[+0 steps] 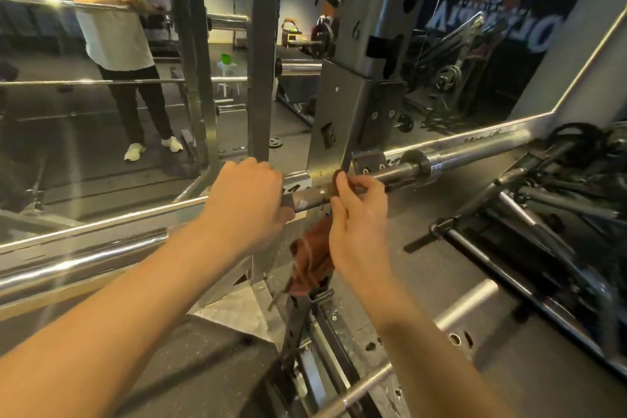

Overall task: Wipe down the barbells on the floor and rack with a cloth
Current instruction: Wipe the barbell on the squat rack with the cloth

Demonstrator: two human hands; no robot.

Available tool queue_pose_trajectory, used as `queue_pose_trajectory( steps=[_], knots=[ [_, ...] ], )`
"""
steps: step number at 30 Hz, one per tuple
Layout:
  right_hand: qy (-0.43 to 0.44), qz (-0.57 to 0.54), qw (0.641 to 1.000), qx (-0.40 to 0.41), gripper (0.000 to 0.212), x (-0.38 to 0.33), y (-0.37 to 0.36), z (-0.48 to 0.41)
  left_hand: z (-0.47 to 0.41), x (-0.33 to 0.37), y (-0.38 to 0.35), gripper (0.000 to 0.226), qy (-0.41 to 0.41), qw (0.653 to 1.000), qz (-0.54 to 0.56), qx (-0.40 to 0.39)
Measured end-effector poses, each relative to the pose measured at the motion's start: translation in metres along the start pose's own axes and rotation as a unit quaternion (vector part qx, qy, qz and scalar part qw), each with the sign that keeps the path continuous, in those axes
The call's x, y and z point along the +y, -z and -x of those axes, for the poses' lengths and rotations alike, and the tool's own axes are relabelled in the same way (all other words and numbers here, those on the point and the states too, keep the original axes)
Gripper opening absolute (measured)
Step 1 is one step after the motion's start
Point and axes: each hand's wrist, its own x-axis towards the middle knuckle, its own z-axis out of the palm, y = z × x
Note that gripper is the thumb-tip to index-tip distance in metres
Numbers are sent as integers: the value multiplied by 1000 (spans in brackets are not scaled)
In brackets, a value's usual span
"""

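The right hand [359,224] has its grip clamped on a brown cloth [310,261]. Thumb and fingers pinch the top of it against the barbell [475,150], and the rest hangs below the palm. Just beside it, the left hand [249,200] has its grip curled over the same bar, knuckles up. Both forearms reach forward from the bottom of the view, the wrists roughly level.

The barbell sits on the rack [353,102]. Its long axis runs from lower left to upper right, and its collar and sleeve point to the upper right past the post. The post bears the numbers 5 and 6.

Behind the rack stands a mirror [101,119]. White letters at the upper right are reversed and seem to read OLYMPIA. More bars [529,285] lie on the floor [441,258] to the right.
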Motion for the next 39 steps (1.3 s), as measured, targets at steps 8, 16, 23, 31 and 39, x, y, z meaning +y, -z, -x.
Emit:
queue_pose_trajectory(
  steps=[8,16,23,31,39],
  knots=[
    [-4,5,996,94,31,-4,0,-11,-2,-7,-2,33,-18,1000,18,-2],
    [-21,7,996,81,23,-9,7,-5,2,-4,-1,32,-20,1000,1,12],
    [44,153,985,61,29,-10,16,-22,3,-3,1,32,-19,1000,12,5],
    [74,258,961,-58,36,-11,41,-51,3,-6,0,35,-14,999,32,7],
    [44,199,979,-26,29,-14,35,-40,2,-6,-3,37,-7,999,44,6]
  ],
)
